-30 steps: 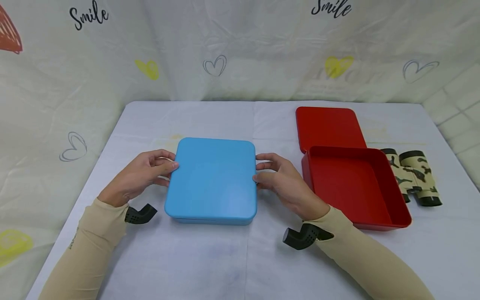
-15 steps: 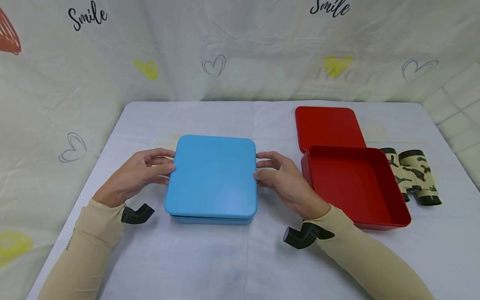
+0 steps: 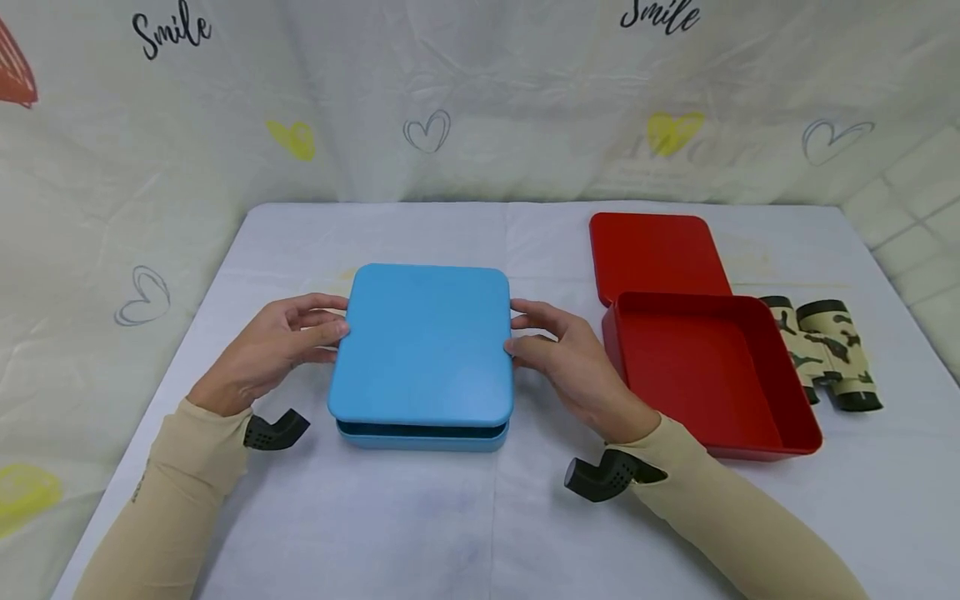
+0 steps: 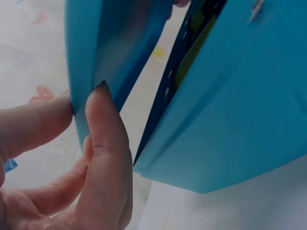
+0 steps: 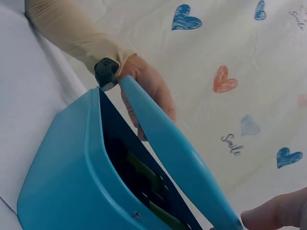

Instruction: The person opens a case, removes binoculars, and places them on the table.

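A light blue lid [image 3: 423, 342] is raised over the blue box [image 3: 423, 439], with a dark gap between them along the near edge. My left hand [image 3: 277, 350] pinches the lid's left edge between thumb and fingers, as the left wrist view shows. At the lid's right edge, my right hand [image 3: 573, 362] pinches it the same way; its thumb [image 5: 278, 211] shows in the right wrist view. Through the gap, green and black contents [image 5: 151, 182] appear inside the box, mostly hidden by the lid and walls.
To the right stands an uncovered red box [image 3: 701, 375], with its red lid [image 3: 660, 254] lying behind it. Camouflage-patterned binoculars [image 3: 843, 358] lie beyond the red box, partly hidden by it. A white cloth [image 3: 420, 525] covers the table.
The blue lid has risen off the box with both hands holding its sides, and a gap has opened at the near edge. The red box and binoculars have stayed put.
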Tool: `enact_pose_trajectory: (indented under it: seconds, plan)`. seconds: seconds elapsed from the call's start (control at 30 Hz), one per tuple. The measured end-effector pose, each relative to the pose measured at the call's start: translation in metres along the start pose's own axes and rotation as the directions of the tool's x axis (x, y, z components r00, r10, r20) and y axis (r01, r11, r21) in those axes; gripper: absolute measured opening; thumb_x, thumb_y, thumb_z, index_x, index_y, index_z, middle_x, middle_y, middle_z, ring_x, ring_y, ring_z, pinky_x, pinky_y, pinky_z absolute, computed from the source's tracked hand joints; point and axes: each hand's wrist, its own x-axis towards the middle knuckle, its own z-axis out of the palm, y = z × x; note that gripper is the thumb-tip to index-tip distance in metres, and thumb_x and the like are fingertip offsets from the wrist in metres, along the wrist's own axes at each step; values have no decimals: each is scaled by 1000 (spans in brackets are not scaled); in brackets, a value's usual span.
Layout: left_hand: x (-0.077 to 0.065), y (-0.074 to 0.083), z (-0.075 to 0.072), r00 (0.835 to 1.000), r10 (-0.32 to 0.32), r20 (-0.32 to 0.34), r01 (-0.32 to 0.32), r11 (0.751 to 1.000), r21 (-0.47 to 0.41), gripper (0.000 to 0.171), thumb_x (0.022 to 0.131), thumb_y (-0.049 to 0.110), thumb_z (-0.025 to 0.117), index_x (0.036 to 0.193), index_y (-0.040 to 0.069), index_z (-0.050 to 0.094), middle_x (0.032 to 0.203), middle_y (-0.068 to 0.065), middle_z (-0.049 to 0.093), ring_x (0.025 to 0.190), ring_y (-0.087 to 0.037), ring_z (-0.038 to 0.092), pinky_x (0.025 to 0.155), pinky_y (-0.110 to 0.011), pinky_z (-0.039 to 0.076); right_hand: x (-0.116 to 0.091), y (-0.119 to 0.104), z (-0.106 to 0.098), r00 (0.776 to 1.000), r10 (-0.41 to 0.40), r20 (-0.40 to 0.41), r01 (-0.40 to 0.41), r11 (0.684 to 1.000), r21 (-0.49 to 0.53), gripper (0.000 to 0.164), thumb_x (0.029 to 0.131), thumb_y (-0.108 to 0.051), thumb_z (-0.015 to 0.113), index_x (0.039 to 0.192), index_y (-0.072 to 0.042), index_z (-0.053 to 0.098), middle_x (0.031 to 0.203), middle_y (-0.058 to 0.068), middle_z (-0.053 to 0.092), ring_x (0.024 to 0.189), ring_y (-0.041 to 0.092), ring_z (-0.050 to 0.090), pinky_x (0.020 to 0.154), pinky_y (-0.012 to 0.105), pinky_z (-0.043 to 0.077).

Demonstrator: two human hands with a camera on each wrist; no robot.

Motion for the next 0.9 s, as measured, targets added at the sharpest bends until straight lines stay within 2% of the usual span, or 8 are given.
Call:
enact_pose_trajectory:
  seconds: [0.23, 0.53, 0.9]
  plan:
    - [2, 2, 1, 1000, -2, -10, 2, 1000, 0, 60, 99, 35, 71, 148, 8, 48, 122, 2, 68, 105, -13, 72, 92, -28, 62, -2, -1, -1, 1000, -14, 3, 14, 1000, 1, 69, 92, -12, 73, 155, -17, 45, 143, 10, 51, 116, 27, 65, 99, 36, 61]
    - [-1, 7, -4, 1000, 1, -22, 0, 999, 48, 60, 99, 38, 69, 148, 11, 48, 125, 1, 67, 106, -13, 72, 92, -29, 63, 2, -13, 2, 1000, -10, -3, 10, 997, -82, 72, 90, -17, 76, 155, -22, 46, 141, 5, 53, 107, 27, 70, 107, 50, 56]
    - [-3, 20, -7, 1000, 11, -21, -10, 998, 63, 58, 100, 36, 69, 146, 9, 48, 123, 0, 65, 103, -13, 72, 91, -29, 63, 7, -25, 0, 1000, -24, 18, 26, 993, -118, 73, 91, -15, 74, 157, -18, 43, 145, 10, 51, 106, 26, 69, 108, 52, 55]
